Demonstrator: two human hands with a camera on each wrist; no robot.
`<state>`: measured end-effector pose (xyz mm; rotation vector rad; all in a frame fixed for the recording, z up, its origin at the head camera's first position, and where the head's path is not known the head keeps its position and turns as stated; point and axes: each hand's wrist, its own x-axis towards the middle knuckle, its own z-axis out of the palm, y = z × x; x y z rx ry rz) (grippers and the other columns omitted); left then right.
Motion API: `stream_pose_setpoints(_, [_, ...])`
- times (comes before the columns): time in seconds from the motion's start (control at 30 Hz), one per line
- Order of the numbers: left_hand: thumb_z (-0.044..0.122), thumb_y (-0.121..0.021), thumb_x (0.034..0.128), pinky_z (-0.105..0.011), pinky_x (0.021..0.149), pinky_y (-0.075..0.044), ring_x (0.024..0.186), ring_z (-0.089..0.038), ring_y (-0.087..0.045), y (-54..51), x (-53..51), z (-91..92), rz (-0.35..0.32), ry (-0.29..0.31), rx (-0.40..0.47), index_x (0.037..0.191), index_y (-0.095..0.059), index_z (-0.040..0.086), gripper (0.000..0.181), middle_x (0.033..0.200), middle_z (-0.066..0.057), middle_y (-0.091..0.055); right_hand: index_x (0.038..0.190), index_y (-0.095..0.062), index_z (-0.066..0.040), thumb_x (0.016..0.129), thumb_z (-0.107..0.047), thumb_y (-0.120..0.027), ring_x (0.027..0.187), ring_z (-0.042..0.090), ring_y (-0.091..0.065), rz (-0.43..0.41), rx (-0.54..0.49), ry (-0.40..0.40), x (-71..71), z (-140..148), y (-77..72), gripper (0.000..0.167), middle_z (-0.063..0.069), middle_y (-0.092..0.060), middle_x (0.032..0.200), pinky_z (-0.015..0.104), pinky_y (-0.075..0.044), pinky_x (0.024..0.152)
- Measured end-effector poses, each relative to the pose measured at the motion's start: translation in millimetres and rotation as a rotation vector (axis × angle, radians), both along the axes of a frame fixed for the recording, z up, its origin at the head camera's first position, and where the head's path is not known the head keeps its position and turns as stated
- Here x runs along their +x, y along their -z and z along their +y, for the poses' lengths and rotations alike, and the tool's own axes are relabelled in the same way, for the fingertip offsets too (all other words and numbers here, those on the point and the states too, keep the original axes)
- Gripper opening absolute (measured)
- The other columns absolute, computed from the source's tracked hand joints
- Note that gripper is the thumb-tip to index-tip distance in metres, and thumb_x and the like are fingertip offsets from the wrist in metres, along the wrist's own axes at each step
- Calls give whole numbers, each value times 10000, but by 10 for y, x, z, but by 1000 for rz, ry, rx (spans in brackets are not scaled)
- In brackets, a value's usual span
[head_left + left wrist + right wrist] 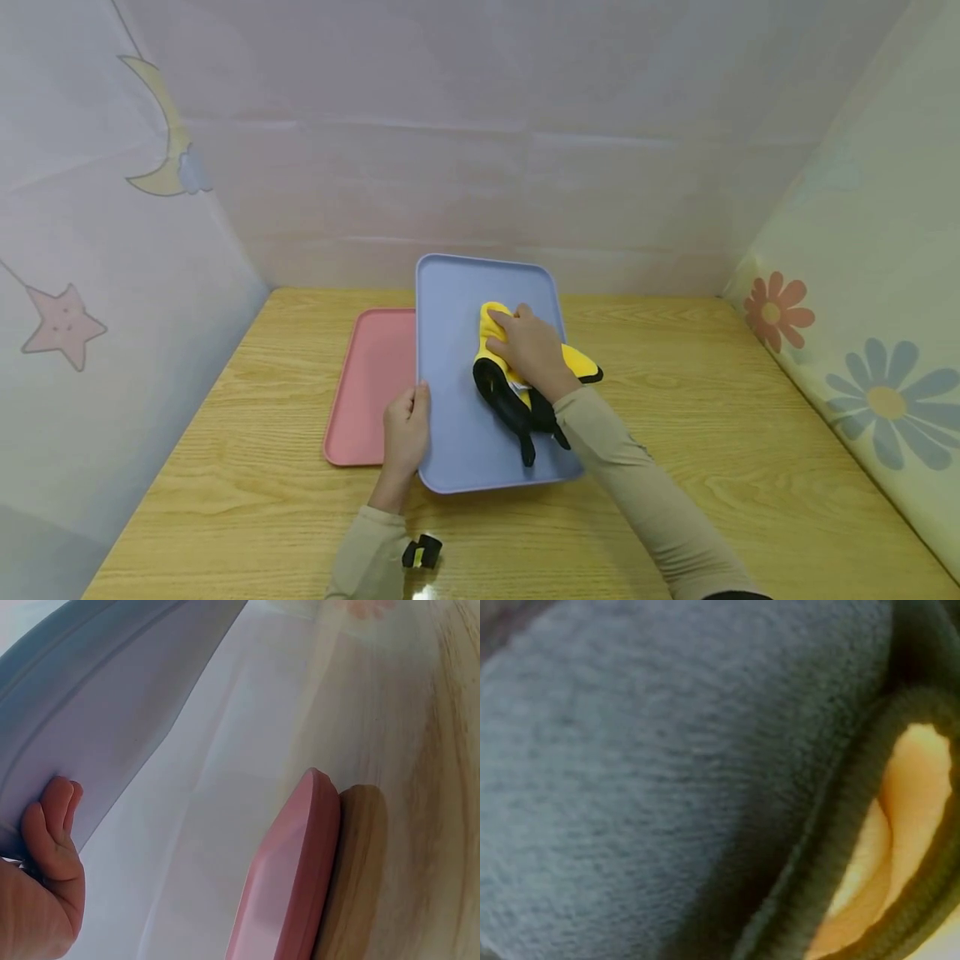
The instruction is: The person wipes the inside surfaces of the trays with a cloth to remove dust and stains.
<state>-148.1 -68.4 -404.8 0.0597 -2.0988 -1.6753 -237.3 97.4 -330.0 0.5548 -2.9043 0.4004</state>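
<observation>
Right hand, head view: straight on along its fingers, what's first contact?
The yellow-and-black plush, already touching the right hand. Past it, probably the face of the blue tray; depth between them is unclear.

no readable text, brand or number, white patch [519, 387] on yellow-and-black plush item [501, 402] too small to read

Smooth plastic, fuzzy cloth, grained wood
The blue tray [453, 358] and pink tray [367, 392] look smooth, matt plastic; the yellow-and-black toy [508, 408], fuzzy cloth; the desk [247, 425], lightly glossy wood grain; the far backdrop [480, 175], creased, faintly shiny.
</observation>
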Motion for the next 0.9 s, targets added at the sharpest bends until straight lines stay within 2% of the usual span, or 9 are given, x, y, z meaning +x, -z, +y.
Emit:
stream_pose_setpoints(0.4, [124,-446,941,-231,403,-296,441,-112,-346,-40,23,-48,0,-25,19,562,-379,74,388,507,8,-333,1258,-519,-121,841,-281,-514,494,210,-396,-27,17,71,-63,207,89,447,123,-438,825,280,-305,416])
stream_pose_setpoints(0.5, [128,-448,940,-233,403,-302,444,-113,-354,-40,21,-61,5,-37,15,560,-389,71,388,510,6,-344,1243,-532,-109,835,-280,-524,525,212,-409,-35,19,79,-82,255,101,442,131,-456,822,285,-316,418])
stream_pose_setpoints(0.73, [130,-464,934,-240,410,-318,455,-100,-370,-28,3,-98,44,-70,3,557,-417,42,389,518,1,-370,1264,-508,-111,843,-294,-512,613,242,-454,-80,45,118,-133,367,150,459,178,-496,953,313,-349,458])
stream_pose_setpoints(0.9, [136,-466,935,-239,404,-313,447,-101,-367,-27,8,-108,45,-59,12,559,-415,49,389,510,5,-363,1259,-513,-105,840,-296,-509,632,249,-447,-84,36,133,-137,391,188,461,160,-468,901,310,-338,473])
